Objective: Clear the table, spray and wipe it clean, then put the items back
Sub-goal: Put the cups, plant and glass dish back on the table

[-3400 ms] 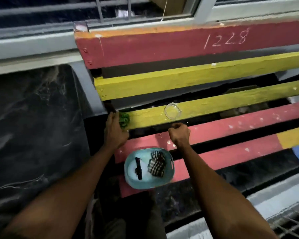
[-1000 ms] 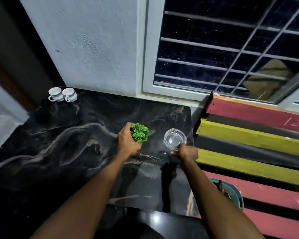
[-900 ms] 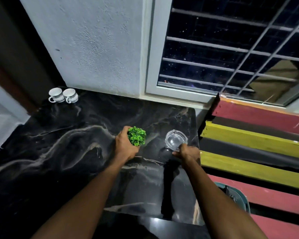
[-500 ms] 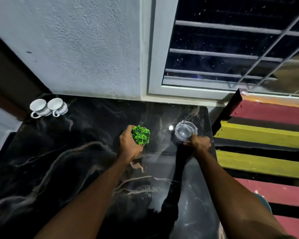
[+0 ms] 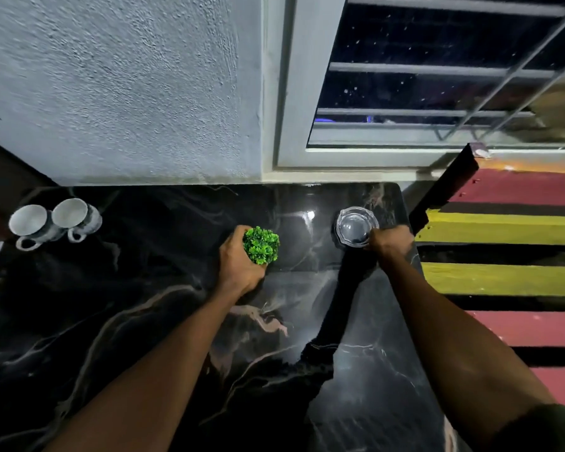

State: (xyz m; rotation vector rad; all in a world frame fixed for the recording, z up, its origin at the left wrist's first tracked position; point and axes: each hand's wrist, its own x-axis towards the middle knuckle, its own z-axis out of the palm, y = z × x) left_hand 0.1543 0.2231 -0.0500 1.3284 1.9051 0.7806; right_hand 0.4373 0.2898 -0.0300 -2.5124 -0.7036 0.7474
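A black marble table (image 5: 118,321) with pale veins fills the lower part of the view. My left hand (image 5: 237,264) is wrapped around a small green artificial plant (image 5: 261,244) near the table's middle back. My right hand (image 5: 388,241) grips the near rim of a clear glass dish (image 5: 354,226) close to the table's far right corner. Whether the plant or the dish touches the table surface I cannot tell.
Two white cups (image 5: 51,223) stand side by side at the table's far left. A grey textured wall (image 5: 128,86) and a barred window (image 5: 437,70) rise behind. A red and yellow slatted bench (image 5: 503,278) adjoins the table's right edge.
Both hands carried the plant and the glass dish from the bench over to the table, then further toward its back edge. The dish now sits nearer the far right corner.
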